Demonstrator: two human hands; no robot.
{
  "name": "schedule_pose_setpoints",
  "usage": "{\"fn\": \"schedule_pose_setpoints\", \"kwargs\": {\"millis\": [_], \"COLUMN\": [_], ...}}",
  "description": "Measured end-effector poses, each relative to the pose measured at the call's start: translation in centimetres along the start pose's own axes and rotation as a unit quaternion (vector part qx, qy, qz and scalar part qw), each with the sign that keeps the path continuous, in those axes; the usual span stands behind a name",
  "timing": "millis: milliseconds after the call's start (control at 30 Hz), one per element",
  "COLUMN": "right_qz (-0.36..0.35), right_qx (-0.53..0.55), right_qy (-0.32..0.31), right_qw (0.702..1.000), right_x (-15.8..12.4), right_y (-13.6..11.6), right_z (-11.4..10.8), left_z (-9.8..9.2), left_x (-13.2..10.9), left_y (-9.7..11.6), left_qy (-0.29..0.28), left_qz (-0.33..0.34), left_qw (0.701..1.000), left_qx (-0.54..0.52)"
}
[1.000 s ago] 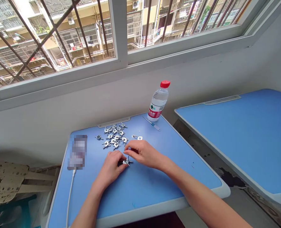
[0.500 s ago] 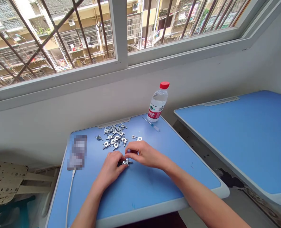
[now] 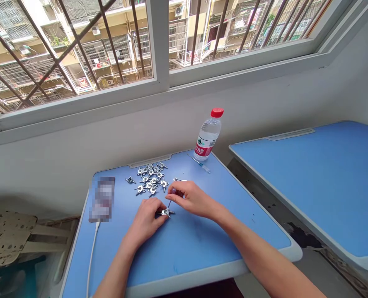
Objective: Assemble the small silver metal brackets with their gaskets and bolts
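Okay, I saw the left hand (image 3: 145, 221) pinching a small metal wing part (image 3: 167, 212) tight, just in front of the pile of metal wing parts (image 3: 149, 178) on the blue desk (image 3: 184, 252). The right hand (image 3: 192, 200) held a thin screwdriver (image 3: 170, 198) in a narrow grip, its tip at that part.

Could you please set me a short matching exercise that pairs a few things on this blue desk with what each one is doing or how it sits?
Column one:
1. Left hand
2. Right hand
3. Water bottle
4. White cable

Column two:
A. Standing upright, red-capped
B. Holding a metal wing fitting
C. Trailing toward the desk's front edge
D. Holding a thin tool shaft angled down toward that fitting

Pairs: 1-B, 2-D, 3-A, 4-C.
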State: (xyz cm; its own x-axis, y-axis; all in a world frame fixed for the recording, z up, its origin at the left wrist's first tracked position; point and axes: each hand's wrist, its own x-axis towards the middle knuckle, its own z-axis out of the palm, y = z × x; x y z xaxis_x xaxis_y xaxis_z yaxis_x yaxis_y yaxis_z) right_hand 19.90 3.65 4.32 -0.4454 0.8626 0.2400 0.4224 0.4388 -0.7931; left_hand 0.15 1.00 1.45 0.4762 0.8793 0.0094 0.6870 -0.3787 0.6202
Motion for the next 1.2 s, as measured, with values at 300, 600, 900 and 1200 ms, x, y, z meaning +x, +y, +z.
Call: {"fn": "schedule_pose_setpoints", "kwargs": {"millis": [300, 600, 900, 1200], "right_qz": [0.051, 0.106, 0.083, 0.088], "right_qx": [-0.155, -0.253, -0.302, -0.319], "right_qy": [0.059, -0.144, -0.201, -0.194], "right_qw": [0.985, 0.951, 0.928, 0.924], "right_x": [0.2, 0.4, 0.6, 0.7], "right_y": [1.2, 1.5, 1.7, 1.6], "right_z": [-2.7, -2.3, -1.1, -0.6], "left_z": [-0.1, -0.3, -1.2, -0.4], "left_x": [0.0, -0.2, -0.5, -0.3], "left_y": [0.2, 0.5, 0.4, -0.1], "left_qy": [0.0, -0.023, -0.012, -0.035], "left_qz": [-0.001, -0.021, 0.042, 0.066], "left_qw": [1.0, 0.999, 0.999, 0.997], "left_qx": [0.021, 0.036, 0.019, 0.025]}}
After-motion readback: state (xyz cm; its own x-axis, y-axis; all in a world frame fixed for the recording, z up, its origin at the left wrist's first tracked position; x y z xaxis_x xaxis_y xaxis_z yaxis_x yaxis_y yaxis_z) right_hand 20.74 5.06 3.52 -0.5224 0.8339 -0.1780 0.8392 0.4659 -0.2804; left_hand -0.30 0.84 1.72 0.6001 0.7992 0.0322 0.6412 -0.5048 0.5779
